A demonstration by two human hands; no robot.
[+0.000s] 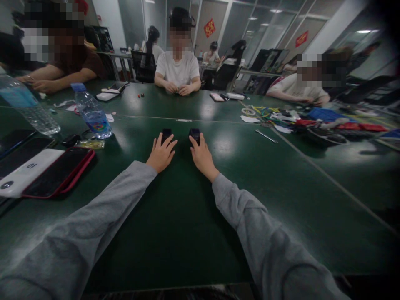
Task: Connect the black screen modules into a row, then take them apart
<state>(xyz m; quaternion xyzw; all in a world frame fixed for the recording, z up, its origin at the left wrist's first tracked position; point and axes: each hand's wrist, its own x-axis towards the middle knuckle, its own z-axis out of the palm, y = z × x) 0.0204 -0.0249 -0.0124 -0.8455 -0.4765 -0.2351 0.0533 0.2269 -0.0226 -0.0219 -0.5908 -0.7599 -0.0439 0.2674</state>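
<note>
Stretching beneath both sets of fingers, the green table [187,208] is the largest thing. Beyond the fingertips, a person [176,66] in a white top sits at its far side. Well to the right of the right fingers lies a pile of cables and cloth [281,114]; to the left of the left fingers stand a large bottle [40,114] and a smaller bottle [93,112], with a red-cased phone [62,173] nearer the body.

The left hand [161,156] has its fingers spread and open, their tips at the left dark block [167,133]. The right hand [203,157] has two digits reaching onto the right dark block [195,131]; whether they grip it cannot be told. Right of those fingers is a wrench [265,136], apart from them.

Smallest are the two blocks, side by side and apart, just under or ahead of the fingertips. Both appear to rest on the tabletop, neither visibly raised; what is finished or remains cannot be judged. Each long axis seems to run roughly away from the body, but the fingers cover part, and neither front end can be made out.
</note>
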